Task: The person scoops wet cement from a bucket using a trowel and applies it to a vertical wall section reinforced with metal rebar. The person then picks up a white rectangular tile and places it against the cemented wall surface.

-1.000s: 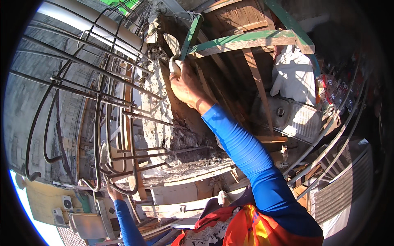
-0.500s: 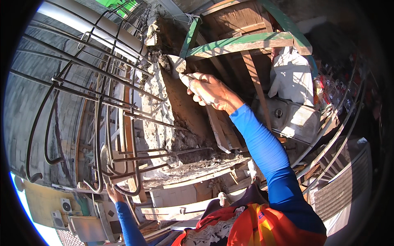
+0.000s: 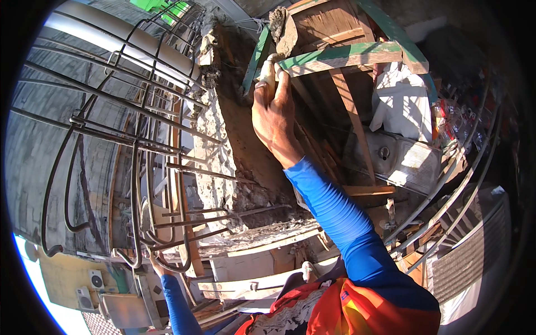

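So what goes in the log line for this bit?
right hand: gripping green-edged wooden beam | left hand: on rebar cage, low | broken concrete wall between

A pale, matt, rough-looking object (image 3: 270,71) is gripped by the right hand (image 3: 274,114), just beside a wooden plank with worn, matt green paint (image 3: 340,56). Above the hand, bare brown timber boards (image 3: 329,25) with visible grain are seen. To the left of the hand, a crumbled grey concrete edge (image 3: 218,139), coarse and dusty, is met by dark ribbed steel reinforcing bars (image 3: 134,139), dull and lightly rusted. One bar is clasped by the left hand (image 3: 155,262). Both arms are covered by smooth blue stretch cloth sleeves (image 3: 340,218). To the right of the hand, white crinkled plastic sheeting (image 3: 402,100) with a slight sheen is seen.
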Demonstrator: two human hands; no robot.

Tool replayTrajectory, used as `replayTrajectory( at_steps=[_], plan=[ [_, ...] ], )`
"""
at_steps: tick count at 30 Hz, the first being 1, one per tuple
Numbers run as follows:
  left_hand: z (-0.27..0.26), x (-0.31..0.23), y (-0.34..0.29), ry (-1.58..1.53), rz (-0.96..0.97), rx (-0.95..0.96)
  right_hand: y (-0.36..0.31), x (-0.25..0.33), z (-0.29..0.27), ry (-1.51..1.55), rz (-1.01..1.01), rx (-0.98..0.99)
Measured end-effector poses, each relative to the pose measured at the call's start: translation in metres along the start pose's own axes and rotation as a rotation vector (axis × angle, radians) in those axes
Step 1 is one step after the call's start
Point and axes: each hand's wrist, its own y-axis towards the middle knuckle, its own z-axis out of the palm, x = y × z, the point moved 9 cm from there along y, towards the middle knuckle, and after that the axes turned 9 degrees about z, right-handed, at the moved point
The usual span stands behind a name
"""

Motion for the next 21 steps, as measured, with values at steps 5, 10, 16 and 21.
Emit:
replayTrajectory(
  at_steps=[5, 10, 16, 21],
  plan=[
    [-0.001, -0.001, 0.005, 0.205, 0.096, 0.009, -0.01, -0.061, 0.067, -0.1, 0.127, 0.263],
    [0.001, 0.006, 0.003, 0.242, 0.065, 0.04, -0.003, -0.109, 0.078, -0.098, 0.142, 0.301],
    [0.001, 0.006, -0.001, -0.06, 0.0, 0.057, 0.03, -0.137, 0.104, -0.053, 0.138, 0.436],
    [0.002, 0.017, 0.002, -0.129, 0.01, 0.006, 0.002, -0.106, 0.08, 0.122, 0.209, 0.644]
  ],
)
